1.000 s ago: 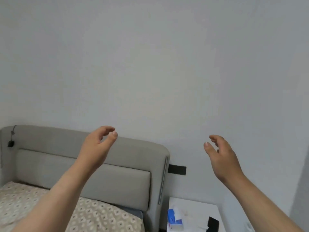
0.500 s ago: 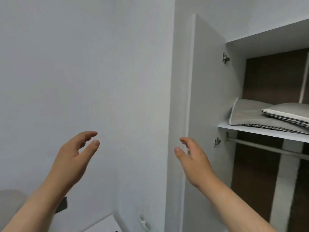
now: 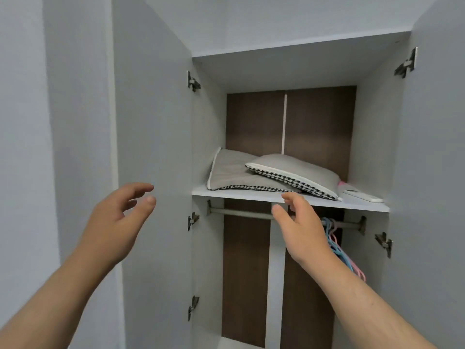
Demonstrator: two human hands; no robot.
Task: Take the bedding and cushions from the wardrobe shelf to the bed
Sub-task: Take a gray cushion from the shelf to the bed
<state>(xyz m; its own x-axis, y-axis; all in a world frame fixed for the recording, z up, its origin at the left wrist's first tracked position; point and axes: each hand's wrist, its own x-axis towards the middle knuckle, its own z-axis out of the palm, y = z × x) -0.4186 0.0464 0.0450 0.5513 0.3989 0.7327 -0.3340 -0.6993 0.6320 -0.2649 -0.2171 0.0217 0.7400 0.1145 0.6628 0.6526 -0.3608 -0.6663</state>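
Two grey cushions with black-and-white houndstooth edging lie on the white wardrobe shelf. The larger flat cushion leans against the left inner wall. A smaller plump cushion rests on top of it, towards the right. My right hand is raised just below the shelf's front edge, fingers apart, holding nothing. My left hand is up in front of the open left door, also with spread fingers and nothing in it. The bed is out of view.
Both wardrobe doors stand open, the left door and the right door. A white remote-like object lies at the shelf's right end. Below the shelf a hanging rail carries blue and pink hangers.
My view has swung right from the bed's headboard and the wall to face the open wardrobe. Both hands stay raised and open; the right one now reaches close to the shelf edge.
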